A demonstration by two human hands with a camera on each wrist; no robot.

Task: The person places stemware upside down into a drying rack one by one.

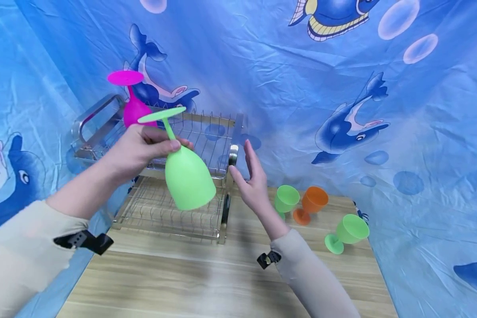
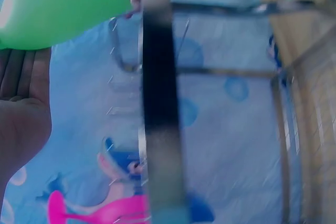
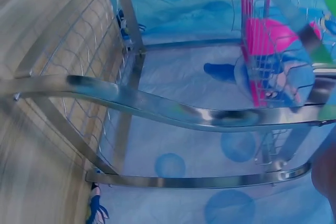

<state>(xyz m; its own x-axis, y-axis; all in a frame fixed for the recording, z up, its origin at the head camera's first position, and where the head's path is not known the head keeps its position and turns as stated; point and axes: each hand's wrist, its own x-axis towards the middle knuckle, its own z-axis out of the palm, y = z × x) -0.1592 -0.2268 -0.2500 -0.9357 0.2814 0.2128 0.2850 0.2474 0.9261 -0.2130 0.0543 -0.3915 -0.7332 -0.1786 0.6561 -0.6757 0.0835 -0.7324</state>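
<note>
My left hand [image 1: 141, 148] grips a light green plastic goblet [image 1: 188, 181] near where stem meets bowl. The goblet is upside down and tilted, its foot up and its mouth toward the lower right, in front of the upper tier of a two-tier metal dish rack [image 1: 222, 232]. Beside the rack's right end, my right hand [image 1: 254, 181] has its fingers extended upward, thumb tip right at the frame. A magenta goblet [image 1: 135, 108] stands upside down on the upper tier at the left. The right wrist view shows the rack's curved side rail [image 3: 184, 116] up close.
On the wooden table [image 1: 175, 282], right of the rack, stand a green goblet [image 1: 287, 198], an orange goblet [image 1: 315, 201] and another green goblet [image 1: 353, 229]. A blue curtain [image 1: 278, 66] with sea animals hangs close behind the rack and along the sides.
</note>
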